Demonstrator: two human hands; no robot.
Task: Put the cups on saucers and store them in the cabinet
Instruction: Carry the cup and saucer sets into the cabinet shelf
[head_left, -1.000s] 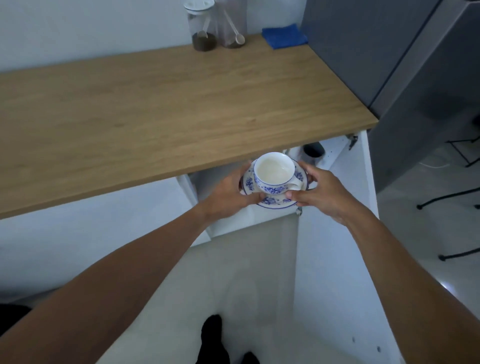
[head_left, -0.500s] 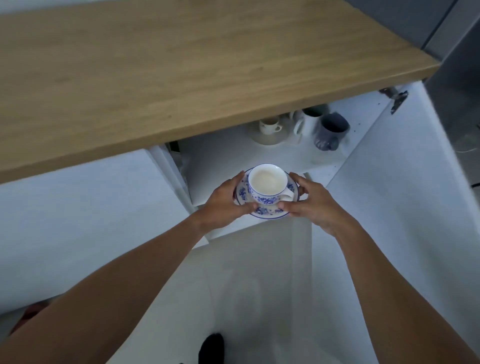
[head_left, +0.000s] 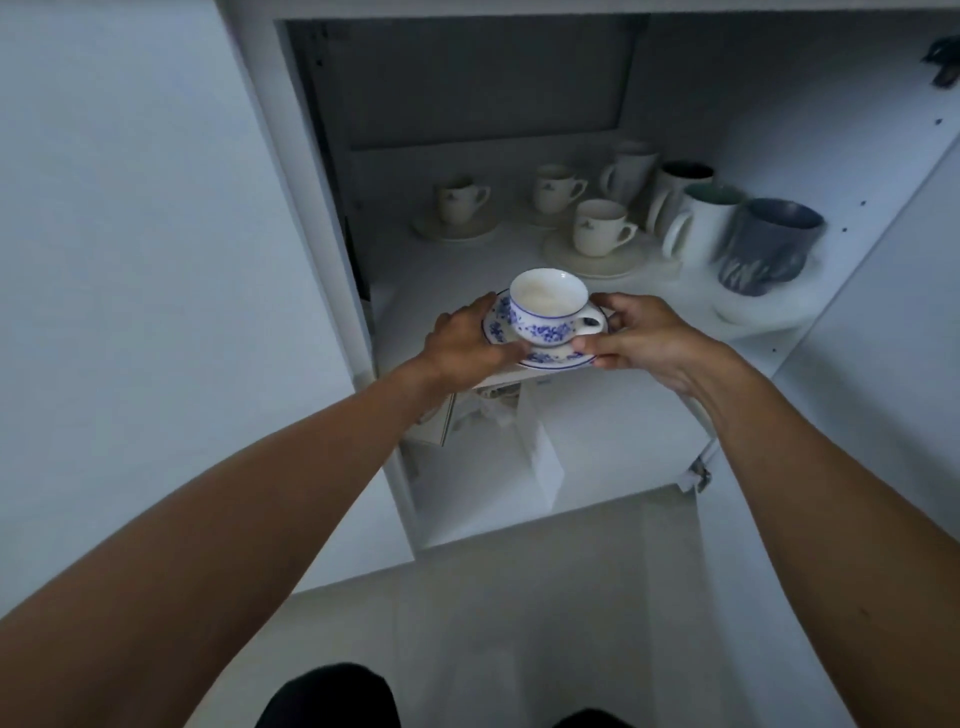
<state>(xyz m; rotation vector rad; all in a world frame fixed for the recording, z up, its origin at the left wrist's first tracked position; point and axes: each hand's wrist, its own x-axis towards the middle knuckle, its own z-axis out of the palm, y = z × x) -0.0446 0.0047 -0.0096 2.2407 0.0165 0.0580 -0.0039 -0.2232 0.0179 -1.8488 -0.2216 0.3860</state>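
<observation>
A white cup with blue flowers (head_left: 546, 306) stands upright on a matching saucer (head_left: 550, 358). My left hand (head_left: 467, 343) grips the saucer's left rim and my right hand (head_left: 641, 332) grips its right rim, beside the cup's handle. The pair is at the front edge of the white shelf (head_left: 670, 317) inside the open cabinet; I cannot tell whether the saucer touches the shelf. Three cream cups on saucers stand farther back on the shelf: one at the left (head_left: 460, 200), one at the back (head_left: 556, 189), one nearer (head_left: 600, 228).
Several tall mugs (head_left: 701, 223) and a grey-blue mug (head_left: 769, 244) crowd the shelf's right side. The open cabinet door (head_left: 857, 389) stands at the right, a closed white door (head_left: 156, 260) at the left. Boxes (head_left: 498, 431) lie on the lower level.
My view has dropped from the wooden counter to the open cabinet's inside. Both hands have carried the cup and saucer forward, up to the shelf's front edge.
</observation>
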